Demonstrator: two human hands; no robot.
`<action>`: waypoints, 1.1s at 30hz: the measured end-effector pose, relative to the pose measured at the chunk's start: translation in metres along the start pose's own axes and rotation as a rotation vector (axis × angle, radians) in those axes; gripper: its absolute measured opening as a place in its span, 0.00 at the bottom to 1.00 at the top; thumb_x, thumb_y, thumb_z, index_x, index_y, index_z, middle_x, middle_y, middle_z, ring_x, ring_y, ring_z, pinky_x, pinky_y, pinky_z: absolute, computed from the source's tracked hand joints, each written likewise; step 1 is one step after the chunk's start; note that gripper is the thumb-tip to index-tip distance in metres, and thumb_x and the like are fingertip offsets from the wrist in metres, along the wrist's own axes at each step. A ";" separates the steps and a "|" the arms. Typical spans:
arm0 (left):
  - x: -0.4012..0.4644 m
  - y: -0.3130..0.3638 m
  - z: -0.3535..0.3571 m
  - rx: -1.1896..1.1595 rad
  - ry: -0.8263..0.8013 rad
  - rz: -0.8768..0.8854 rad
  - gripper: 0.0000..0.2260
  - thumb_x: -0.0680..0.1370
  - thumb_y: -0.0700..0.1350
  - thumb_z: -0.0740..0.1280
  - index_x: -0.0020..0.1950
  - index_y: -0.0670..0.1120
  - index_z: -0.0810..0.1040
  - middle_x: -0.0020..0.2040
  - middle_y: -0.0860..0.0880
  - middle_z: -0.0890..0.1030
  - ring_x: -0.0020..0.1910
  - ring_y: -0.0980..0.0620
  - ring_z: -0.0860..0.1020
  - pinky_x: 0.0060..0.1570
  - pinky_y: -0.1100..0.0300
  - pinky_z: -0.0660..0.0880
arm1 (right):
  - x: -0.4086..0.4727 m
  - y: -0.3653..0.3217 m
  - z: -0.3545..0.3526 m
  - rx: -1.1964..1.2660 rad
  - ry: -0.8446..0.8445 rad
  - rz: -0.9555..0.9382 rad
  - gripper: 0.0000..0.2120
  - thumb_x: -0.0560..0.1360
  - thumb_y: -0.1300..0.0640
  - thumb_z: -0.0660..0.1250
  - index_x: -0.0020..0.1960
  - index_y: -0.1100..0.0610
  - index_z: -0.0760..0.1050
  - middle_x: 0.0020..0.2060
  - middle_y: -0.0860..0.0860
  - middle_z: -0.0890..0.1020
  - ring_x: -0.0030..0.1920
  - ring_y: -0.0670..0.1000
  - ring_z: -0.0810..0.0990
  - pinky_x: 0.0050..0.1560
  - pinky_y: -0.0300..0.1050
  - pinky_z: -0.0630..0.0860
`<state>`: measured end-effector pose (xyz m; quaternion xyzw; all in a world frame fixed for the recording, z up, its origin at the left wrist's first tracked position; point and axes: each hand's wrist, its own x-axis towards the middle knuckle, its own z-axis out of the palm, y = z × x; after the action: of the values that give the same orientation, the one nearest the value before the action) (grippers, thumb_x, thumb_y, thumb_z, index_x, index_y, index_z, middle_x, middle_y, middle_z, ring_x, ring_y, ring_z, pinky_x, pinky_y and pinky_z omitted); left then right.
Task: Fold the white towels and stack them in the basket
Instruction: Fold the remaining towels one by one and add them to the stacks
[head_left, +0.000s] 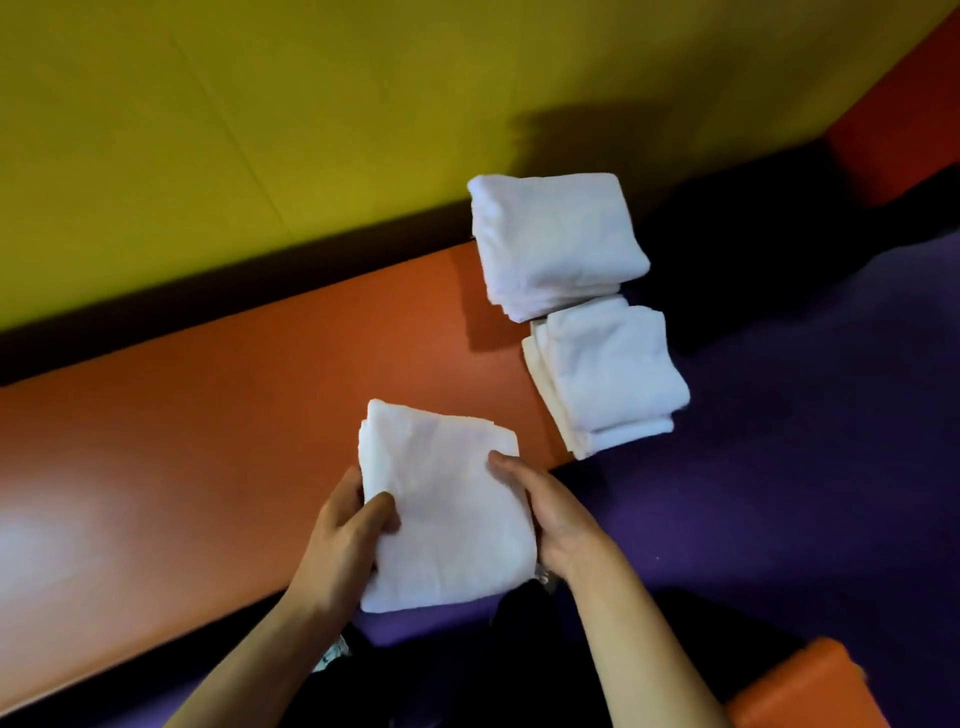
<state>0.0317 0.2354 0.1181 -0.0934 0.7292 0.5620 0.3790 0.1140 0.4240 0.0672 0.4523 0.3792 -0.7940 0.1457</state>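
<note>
A folded white towel (447, 509) lies at the near edge of the orange table (208, 415), held from both sides. My left hand (345, 540) grips its left edge, thumb on top. My right hand (550, 514) clasps its right edge. Farther right, a stack of folded white towels (553, 241) sits at the table's far end. A second stack of folded towels (610, 374) rests just in front of it, overhanging the table's right edge. No basket is in view.
A yellow wall (260, 130) rises behind the table. Purple floor (805, 441) spreads to the right. An orange seat corner (810, 686) shows at the bottom right, and a red-orange block (893, 130) stands at the top right.
</note>
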 end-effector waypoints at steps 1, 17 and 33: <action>0.001 0.005 0.015 -0.018 -0.019 0.000 0.15 0.62 0.43 0.62 0.47 0.47 0.79 0.41 0.48 0.80 0.43 0.47 0.74 0.42 0.52 0.70 | -0.004 -0.009 -0.010 0.029 -0.011 -0.009 0.20 0.76 0.48 0.70 0.64 0.57 0.80 0.58 0.56 0.85 0.60 0.56 0.83 0.70 0.58 0.72; 0.066 0.053 0.213 0.063 -0.107 0.083 0.10 0.76 0.52 0.65 0.55 0.54 0.77 0.46 0.52 0.83 0.42 0.52 0.81 0.43 0.52 0.79 | 0.001 -0.157 -0.187 -0.334 0.295 -0.580 0.20 0.75 0.59 0.72 0.64 0.44 0.76 0.51 0.46 0.86 0.51 0.47 0.85 0.51 0.48 0.81; 0.125 0.009 0.256 0.954 0.168 0.675 0.17 0.81 0.48 0.66 0.70 0.53 0.73 0.65 0.53 0.75 0.60 0.47 0.72 0.58 0.52 0.71 | 0.061 -0.148 -0.230 -1.050 0.582 -1.087 0.18 0.76 0.56 0.70 0.65 0.50 0.76 0.63 0.44 0.77 0.65 0.47 0.74 0.66 0.48 0.66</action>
<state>0.0542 0.5032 0.0214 0.2805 0.9183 0.2523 0.1201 0.1349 0.6990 0.0169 0.2656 0.8921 -0.3226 -0.1719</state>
